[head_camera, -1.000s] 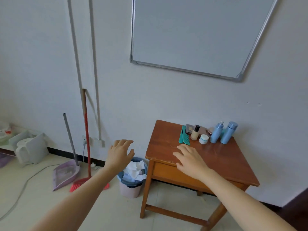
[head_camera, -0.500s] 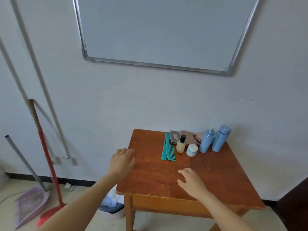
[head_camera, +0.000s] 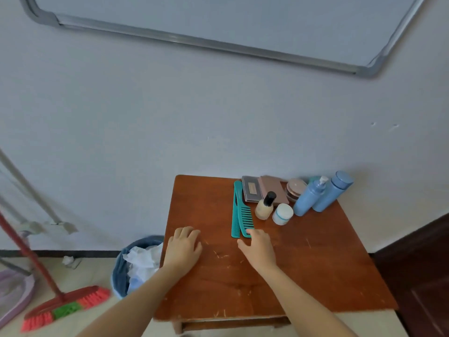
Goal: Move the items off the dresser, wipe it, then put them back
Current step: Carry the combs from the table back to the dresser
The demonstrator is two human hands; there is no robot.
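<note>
A: Quick, where's the stuff rn?

B: All on the worktop (head_camera: 315, 263), bunched at the far right corner by the wall. Prob. kept back there so the front is free for use. Two teal combs (head_camera: 240, 210) lie flat side by side, handles twd the wall, teeth ends twd the person. Right of them are a small cream bottle (head_camera: 265, 207) w/ black cap and a white jar (head_camera: 282, 214). Then a blue pump bottle (head_camera: 307, 199) and a blue capped bottle (head_camera: 331, 192), upright, close together. Behind those: a grey case (head_camera: 251, 189), a pink case (head_camera: 273, 188) and a round compact (head_camera: 295, 188).

A: And the hands?

B: The left hand (head_camera: 183, 248) lies palm down nr the worktop's left edge, fingers loosely bent, holding nothing. Looks like a brace for leaning in. The right hand (head_camera: 258, 246) is palm down too, fingers stretched fwd w/ the tips at the combs' near end, thumb out sideways. Touching or just short, can't tell, but it's not pinching anything.

A: Why combs first?

B: Nearest item, I'd guess. They lie flush, so a pickup needs a fingertip slid under, or a drag to the edge.

A: Progress?

B: Early. Nothing's off the worktop yet, no cloth in view. A bin (head_camera: 124, 276) w/ paper and a broom (head_camera: 65, 305) sit on the floor at left.
</note>
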